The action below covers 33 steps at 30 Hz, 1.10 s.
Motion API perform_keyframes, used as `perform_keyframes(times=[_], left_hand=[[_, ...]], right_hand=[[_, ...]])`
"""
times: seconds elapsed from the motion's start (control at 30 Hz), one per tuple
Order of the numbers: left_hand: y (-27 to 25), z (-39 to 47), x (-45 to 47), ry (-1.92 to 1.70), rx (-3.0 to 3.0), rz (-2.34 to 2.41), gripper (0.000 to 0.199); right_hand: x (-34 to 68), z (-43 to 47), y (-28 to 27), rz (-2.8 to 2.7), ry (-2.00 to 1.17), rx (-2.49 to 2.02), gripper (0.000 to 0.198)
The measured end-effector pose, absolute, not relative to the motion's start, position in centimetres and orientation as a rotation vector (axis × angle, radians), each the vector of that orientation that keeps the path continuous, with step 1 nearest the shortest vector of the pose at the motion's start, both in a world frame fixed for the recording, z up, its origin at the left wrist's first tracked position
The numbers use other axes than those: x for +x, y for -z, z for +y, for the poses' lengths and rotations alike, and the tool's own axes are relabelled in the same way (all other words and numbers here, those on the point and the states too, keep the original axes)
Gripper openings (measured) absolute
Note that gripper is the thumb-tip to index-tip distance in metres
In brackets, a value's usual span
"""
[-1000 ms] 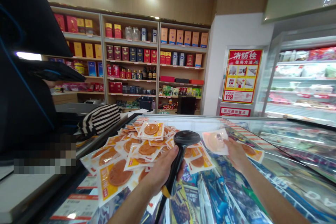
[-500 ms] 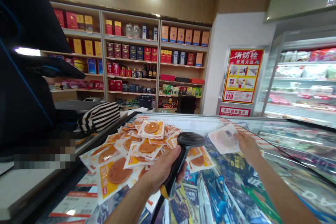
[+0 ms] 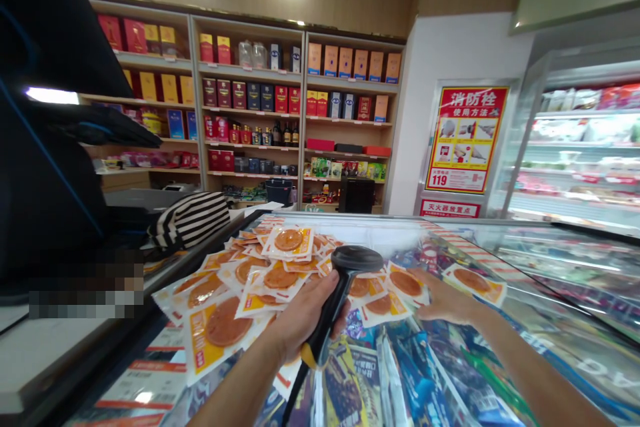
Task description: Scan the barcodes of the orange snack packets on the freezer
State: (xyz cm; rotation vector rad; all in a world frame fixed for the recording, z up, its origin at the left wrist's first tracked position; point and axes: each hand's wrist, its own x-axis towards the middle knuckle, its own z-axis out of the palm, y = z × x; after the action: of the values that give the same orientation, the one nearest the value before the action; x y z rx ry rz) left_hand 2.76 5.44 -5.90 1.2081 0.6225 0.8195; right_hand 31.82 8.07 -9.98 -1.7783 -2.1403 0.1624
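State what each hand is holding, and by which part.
The left hand grips the barcode scanner by its handle. The right hand is at the right edge of a flat food packet; whether it grips it cannot be told.

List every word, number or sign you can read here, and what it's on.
"消防栓": wall poster
"使用方法": same poster
"119": same poster
"灭火器放置点": red sign below it
Too small or blurred: flat packets, blue bags, paper labels, shelf boxes.
Letters on lower-right glass: unclear.
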Motion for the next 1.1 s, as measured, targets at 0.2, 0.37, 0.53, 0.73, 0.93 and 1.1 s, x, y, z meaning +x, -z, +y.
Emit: perform_keyframes(times=[0.2, 0.37, 0.53, 0.73, 0.93, 1.1], left_hand=[[5.8, 5.5, 2.7, -0.807, 1.213, 0.634, 0.039], [5.7, 5.5, 2.6, -0.793, 1.234, 0.626, 0.04], [5.9, 5.7, 2.6, -0.81, 1.248, 0.63, 0.04], [6.3, 5.8, 2.5, -0.859, 1.263, 0.568, 0.041], [6.3, 5.8, 2.5, -0.876, 1.254, 0.546, 0.039], [6.3, 5.9, 2.5, -0.864, 1.247, 0.545, 0.04]], right_hand=[[31.6, 9.0, 10.4, -2.128, 0.187, -1.917, 0.043], [30.3, 9.8, 11.2, -1.821, 0.506, -2.095, 0.038], [29.8, 10.2, 11.5, -1.764, 0.68, -2.065, 0.037], [33.2, 9.9, 10.5, -1.723, 0.863, -2.016, 0.024], [35.3, 10.2, 11.0, -1.817, 0.782, -2.008, 0.016], [33.6, 10.9, 12.5, -1.813, 0.447, -1.941, 0.013]])
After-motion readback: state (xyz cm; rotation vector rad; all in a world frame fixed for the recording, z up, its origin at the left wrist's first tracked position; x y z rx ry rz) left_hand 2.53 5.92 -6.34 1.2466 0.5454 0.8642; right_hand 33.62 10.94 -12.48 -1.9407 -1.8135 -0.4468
